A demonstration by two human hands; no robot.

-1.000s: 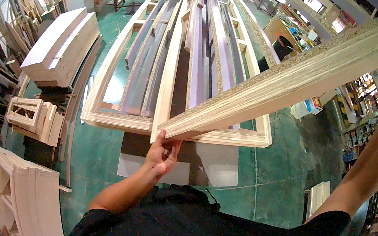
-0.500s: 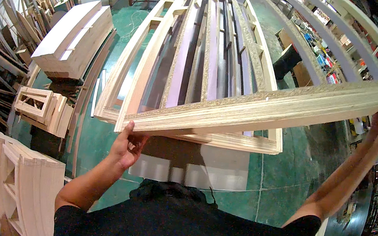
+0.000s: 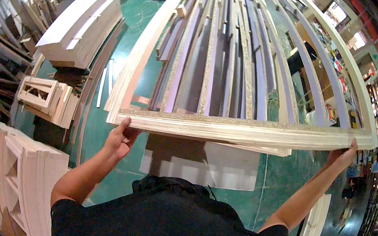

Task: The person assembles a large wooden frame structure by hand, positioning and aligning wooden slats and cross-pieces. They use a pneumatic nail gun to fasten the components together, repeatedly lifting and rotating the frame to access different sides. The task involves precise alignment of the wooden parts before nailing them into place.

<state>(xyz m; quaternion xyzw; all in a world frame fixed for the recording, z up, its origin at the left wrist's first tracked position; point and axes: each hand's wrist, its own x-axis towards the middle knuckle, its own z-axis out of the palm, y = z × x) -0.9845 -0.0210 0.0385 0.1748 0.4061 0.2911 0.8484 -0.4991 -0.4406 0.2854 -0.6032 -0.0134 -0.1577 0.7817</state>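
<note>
A large wooden frame (image 3: 235, 132) with long inner slats stretches away in front of me, its layered near rail running crosswise. My left hand (image 3: 120, 140) grips this rail near its left corner, thumb on the front face and fingers beneath. Toward the right corner, my right hand (image 3: 344, 155) holds the same rail, thumb up against its face; its other fingers are mostly hidden behind and below. Under the held frame, a thin strip of another wooden frame (image 3: 268, 151) shows at the right. Slats overlap in view, so I cannot tell which belong to the lower one.
At the left stand a white-topped stack of boards (image 3: 74, 26), small wooden frames (image 3: 37, 91) and a row of tall pale frames (image 3: 32, 164). A pale sheet (image 3: 234, 169) lies on the green floor before me. Another long pale frame (image 3: 311, 234) is at my lower right.
The frame's right end has come down and swung left, so the near rail now lies almost level. My right hand moved down and inward with it; my left hand shifted only slightly.
</note>
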